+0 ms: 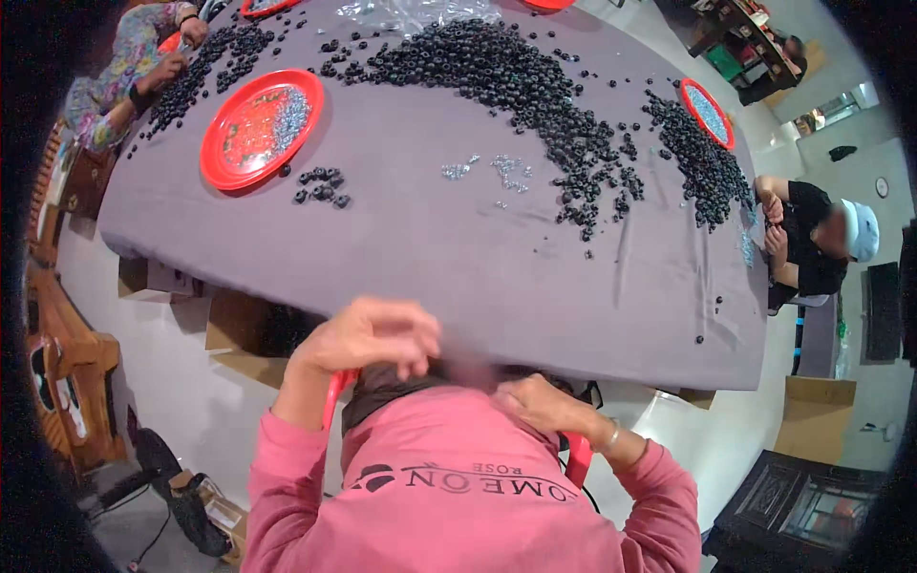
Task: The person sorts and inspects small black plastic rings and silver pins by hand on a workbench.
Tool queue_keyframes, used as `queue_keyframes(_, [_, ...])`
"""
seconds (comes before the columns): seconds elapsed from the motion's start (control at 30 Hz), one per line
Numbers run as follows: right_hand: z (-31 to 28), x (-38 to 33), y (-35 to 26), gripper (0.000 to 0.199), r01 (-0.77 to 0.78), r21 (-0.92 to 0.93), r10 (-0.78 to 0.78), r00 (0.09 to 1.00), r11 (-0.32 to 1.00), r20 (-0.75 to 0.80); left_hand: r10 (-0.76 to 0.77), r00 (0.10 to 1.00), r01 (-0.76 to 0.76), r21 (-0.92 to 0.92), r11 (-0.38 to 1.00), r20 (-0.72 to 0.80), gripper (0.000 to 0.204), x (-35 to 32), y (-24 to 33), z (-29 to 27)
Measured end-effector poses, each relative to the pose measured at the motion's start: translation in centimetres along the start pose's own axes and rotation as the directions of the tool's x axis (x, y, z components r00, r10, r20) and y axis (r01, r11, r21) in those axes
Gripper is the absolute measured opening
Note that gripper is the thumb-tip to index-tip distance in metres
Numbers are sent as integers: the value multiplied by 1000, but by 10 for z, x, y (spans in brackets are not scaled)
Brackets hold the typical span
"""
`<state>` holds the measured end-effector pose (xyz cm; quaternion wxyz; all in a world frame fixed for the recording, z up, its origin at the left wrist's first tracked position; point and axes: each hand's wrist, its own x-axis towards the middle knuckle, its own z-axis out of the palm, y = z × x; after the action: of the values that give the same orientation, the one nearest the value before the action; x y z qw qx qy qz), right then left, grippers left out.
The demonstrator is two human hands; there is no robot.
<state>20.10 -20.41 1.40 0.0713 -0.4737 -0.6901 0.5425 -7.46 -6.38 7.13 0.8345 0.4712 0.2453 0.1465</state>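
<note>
Lower centre: left hand curled, pinching dark fabric at the pink sweatshirt neckline. Right hand flat on it, fingers closed. Fabric looks soft, light; grip by the edge. Bench above holds black rings.

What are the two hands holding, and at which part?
It cannot be told. Both the left hand and right hand press on dark cloth at the pink shirt's collar; no closed grip is visible.

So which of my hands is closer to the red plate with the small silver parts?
Left. The left hand sits below the red plate, toward the table's near edge; the right hand is farther off, lower and to the right.
</note>
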Motion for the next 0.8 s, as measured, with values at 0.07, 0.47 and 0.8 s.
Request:
queue_keyframes(0.07, [-37,-10,-36,30,-71,-28,71,997,997,1,138,970,-105,167,980,-199,23,28,6,1])
queue_keyframes(0.47, [-222,31,-11,22,66,-172,-182,490,983,-852,422,788,-264,374,889,-448,20,128,-19,13])
queue_keyframes(0.8, [-212,70,14,21,-256,-800,-412,749,542,-518,612,698,-340,581,740,-371,17,131,-32,5])
